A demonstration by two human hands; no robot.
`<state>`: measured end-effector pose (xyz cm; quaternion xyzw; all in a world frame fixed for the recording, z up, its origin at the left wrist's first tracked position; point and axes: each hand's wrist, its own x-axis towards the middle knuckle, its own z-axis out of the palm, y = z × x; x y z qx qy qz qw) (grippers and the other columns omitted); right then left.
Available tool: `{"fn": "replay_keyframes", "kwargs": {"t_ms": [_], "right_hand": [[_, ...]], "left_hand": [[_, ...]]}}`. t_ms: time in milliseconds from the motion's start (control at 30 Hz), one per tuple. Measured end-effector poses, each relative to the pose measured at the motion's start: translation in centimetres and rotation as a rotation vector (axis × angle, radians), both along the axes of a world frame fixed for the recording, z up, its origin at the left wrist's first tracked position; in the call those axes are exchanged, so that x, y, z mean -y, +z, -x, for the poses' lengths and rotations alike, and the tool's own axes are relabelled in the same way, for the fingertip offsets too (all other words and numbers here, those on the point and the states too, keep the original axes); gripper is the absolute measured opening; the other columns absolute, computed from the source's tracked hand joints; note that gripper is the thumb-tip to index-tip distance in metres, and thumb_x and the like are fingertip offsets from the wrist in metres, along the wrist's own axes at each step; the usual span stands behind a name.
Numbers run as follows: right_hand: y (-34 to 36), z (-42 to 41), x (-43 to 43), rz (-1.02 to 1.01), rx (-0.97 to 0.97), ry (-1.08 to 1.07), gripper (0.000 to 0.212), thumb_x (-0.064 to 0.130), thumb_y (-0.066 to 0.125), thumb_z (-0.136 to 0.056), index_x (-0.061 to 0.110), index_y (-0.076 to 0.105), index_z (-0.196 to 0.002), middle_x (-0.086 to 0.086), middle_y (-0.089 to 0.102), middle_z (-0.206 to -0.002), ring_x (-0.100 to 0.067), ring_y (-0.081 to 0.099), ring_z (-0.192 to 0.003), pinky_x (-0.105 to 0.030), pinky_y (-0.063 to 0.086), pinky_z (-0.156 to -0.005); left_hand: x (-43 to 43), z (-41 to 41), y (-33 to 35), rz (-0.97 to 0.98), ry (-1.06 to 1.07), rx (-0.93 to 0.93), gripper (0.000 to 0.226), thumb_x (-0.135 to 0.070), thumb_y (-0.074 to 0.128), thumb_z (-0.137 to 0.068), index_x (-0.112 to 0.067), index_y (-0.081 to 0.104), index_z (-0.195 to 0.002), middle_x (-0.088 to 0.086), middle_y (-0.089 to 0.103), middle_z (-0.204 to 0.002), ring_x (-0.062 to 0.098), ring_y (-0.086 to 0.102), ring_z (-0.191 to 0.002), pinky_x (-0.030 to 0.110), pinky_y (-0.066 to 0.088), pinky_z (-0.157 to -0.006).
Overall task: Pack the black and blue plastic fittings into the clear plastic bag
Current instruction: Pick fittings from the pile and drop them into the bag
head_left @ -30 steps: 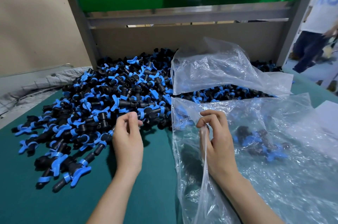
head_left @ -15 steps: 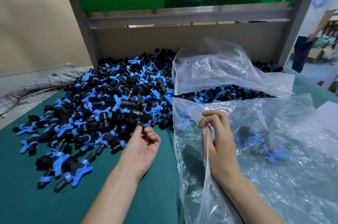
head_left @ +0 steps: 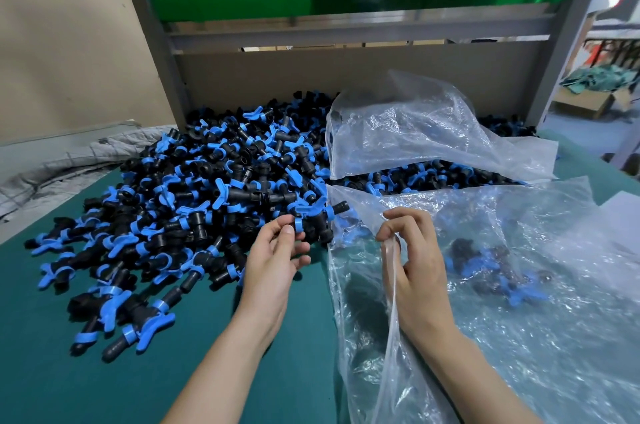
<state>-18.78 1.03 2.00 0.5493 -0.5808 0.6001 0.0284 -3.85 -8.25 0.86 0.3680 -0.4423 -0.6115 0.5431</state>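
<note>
A big heap of black and blue plastic fittings covers the green table top from the back wall to the near left. My left hand is palm up at the heap's right edge and pinches one black and blue fitting between thumb and fingers, just left of the bag's mouth. My right hand grips the raised edge of the clear plastic bag, holding its mouth open. Several fittings lie inside the bag, seen through the film.
A second clear bag lies over more fittings at the back right. A grey metal frame with a green panel rises behind the heap. Grey quilted cloth lies at the far left. A cardboard box sits beyond the table's right edge.
My left hand reached into the heap, turned palm up, and has now lifted one fitting toward the bag's mouth. My right hand kept its hold on the bag edge.
</note>
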Motion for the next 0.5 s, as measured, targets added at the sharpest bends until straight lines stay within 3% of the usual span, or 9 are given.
{"fn": "replay_keyframes", "kwargs": {"t_ms": [200,367,500], "right_hand": [[0.0,0.1,0.0,-0.001,0.003,-0.007,0.015,0.005,0.047,-0.09,0.016,0.056,-0.088,0.002,0.05,-0.108,-0.005,0.053,-0.107,-0.014,0.039,-0.09],[0.1,0.0,0.0,0.016,-0.001,-0.022,0.017,0.004,0.047,-0.089,0.018,0.055,-0.088,0.004,0.05,-0.108,-0.004,0.052,-0.107,-0.013,0.038,-0.09],[0.3,-0.1,0.0,0.035,-0.026,-0.023,0.013,0.012,0.044,-0.091,0.02,0.055,-0.089,0.004,0.049,-0.109,-0.001,0.051,-0.107,-0.012,0.038,-0.089]], "left_hand": [[-0.1,-0.1,0.0,0.212,0.102,0.213,0.015,-0.019,0.045,-0.104,-0.024,0.059,-0.106,0.005,0.066,-0.093,0.003,0.062,-0.07,0.019,0.053,-0.063],[-0.4,-0.3,-0.1,0.281,0.115,0.301,0.016,-0.03,0.046,-0.103,-0.024,0.061,-0.101,-0.005,0.067,-0.08,0.001,0.06,-0.066,0.017,0.049,-0.059],[-1.2,0.0,0.1,0.307,0.001,0.345,0.017,-0.028,0.049,-0.102,-0.018,0.063,-0.097,-0.009,0.067,-0.071,0.004,0.058,-0.063,0.018,0.048,-0.055]]}}
